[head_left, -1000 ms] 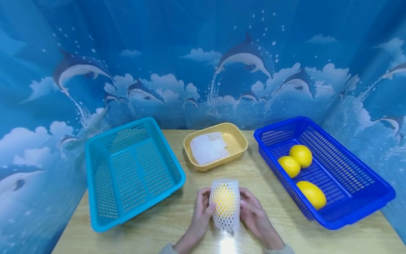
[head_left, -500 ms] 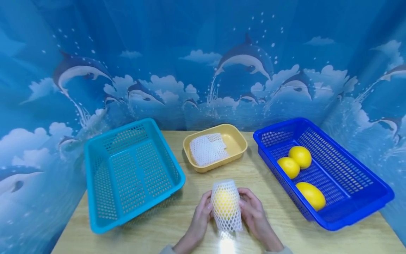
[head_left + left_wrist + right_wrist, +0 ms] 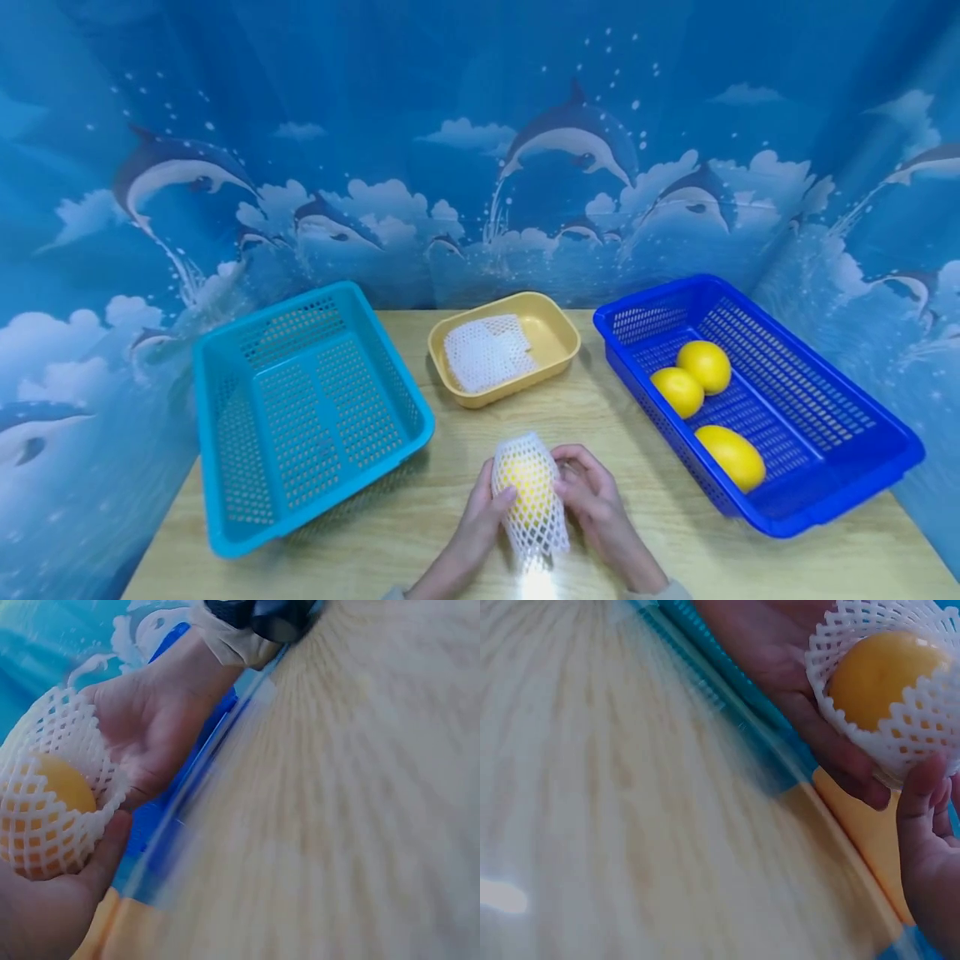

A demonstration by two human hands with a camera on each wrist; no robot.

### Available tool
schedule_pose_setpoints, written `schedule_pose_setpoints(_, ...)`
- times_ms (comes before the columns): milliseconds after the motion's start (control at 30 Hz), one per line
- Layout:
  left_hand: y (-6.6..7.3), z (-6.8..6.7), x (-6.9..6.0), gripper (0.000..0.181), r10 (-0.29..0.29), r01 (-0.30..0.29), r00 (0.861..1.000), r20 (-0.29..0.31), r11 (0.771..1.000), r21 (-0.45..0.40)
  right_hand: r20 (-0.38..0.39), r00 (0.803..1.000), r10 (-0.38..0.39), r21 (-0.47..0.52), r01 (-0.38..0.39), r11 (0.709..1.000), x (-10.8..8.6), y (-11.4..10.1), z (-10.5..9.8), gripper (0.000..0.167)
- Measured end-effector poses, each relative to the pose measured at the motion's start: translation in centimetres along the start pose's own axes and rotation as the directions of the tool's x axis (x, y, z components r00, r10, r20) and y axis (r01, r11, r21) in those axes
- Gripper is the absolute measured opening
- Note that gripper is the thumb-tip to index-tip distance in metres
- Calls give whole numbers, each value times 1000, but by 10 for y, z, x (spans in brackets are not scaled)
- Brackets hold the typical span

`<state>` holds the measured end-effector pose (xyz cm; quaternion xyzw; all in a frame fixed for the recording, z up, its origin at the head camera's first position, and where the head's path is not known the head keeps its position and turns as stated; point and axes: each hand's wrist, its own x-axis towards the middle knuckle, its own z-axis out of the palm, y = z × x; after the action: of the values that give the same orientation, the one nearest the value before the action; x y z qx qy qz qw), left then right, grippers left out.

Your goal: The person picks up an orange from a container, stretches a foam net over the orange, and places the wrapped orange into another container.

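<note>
Between the two hands, above the table, is a yellow fruit (image 3: 877, 679) inside a white foam net sleeve (image 3: 528, 500). At the sleeve's near end the mesh flares open, and the fruit's bare skin shows there in both wrist views. My left hand (image 3: 477, 512) grips the sleeved fruit from the left, its thumb across the mesh and its fingers partly hidden behind. On the other side my right hand (image 3: 596, 504) holds the sleeve with thumb and curled fingers. In the right wrist view its thumb (image 3: 922, 784) presses on the net's edge.
A yellow tray (image 3: 555, 321) behind the hands bears white foam nets (image 3: 487, 354). At left stands a teal basket (image 3: 315, 408). The dark blue basket (image 3: 810, 467) at right holds yellow fruits (image 3: 731, 458). A dolphin-print curtain (image 3: 450, 125) hangs behind the wooden table (image 3: 397, 517).
The sleeved fruit has shifted slightly left and tilted, its top leaning left. My right hand's fingers have moved further over the sleeve. The left thumb now lies across the mesh.
</note>
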<state>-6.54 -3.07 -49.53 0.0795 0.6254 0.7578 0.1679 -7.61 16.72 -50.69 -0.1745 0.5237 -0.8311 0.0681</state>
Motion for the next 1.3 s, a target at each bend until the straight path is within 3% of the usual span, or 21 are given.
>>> schedule_pose_setpoints(133, 14, 3, -6, 63, -25, 25, 1000, 4, 999, -22, 37, 999, -35, -48, 37, 998, 3, -9, 5, 33)
schedule_pose_setpoints(267, 33, 2, -11, 61, -40, 41, 999, 27, 997, -62, 115, 983, -141, -116, 154, 981, 7, -16, 10, 32)
schedule_pose_setpoints(433, 59, -5, -21, 68, -113, 121, 992, 53, 980, -161, 177, 950, -256, -271, 298, 916, 15, -27, 19, 26)
schedule_pose_setpoints(567, 76, -19, -32, 80, -149, 165, 985, 88, 961, -221, 159, 952, -260, -426, 304, 852, 27, -33, 29, 21)
schedule_pose_setpoints(633, 84, -28, -38, 83, -153, 171, 984, 96, 961, -219, 142, 954, -264, -554, 298, 778, 34, -34, 33, 18)
schedule_pose_setpoints(700, 92, -36, -44, 85, -149, 163, 985, 84, 967, -198, 152, 942, -300, -687, 319, 654, 41, -34, 36, 13)
schedule_pose_setpoints(800, 104, -48, -51, 84, -130, 135, 991, 41, 976, -168, 198, 910, -363, -827, 354, 437, 52, -32, 42, 4)
schedule_pose_setpoints(867, 113, -56, -57, 82, -106, 107, 994, 18, 983, -150, 229, 898, -377, -864, 366, 347, 60, -31, 46, 5)
schedule_pose_setpoints(933, 121, -65, -63, 79, -80, 78, 997, -9, 989, -127, 243, 896, -372, -881, 365, 301, 67, -30, 51, 9)
schedule_pose_setpoints(1033, 135, -79, -70, 73, -55, 49, 996, -66, 995, -83, 254, 904, -345, -899, 353, 261, 76, -28, 56, 13)
schedule_pose_setpoints(1167, 154, -99, -71, 69, -65, 62, 980, -190, 998, -19, 267, 910, -317, -919, 339, 200, 88, -26, 62, 16)
schedule_pose_setpoints(1300, 166, -122, -66, 61, -51, 56, 964, -260, 998, 13, 286, 907, -308, -924, 346, 162, 100, -26, 71, 16)
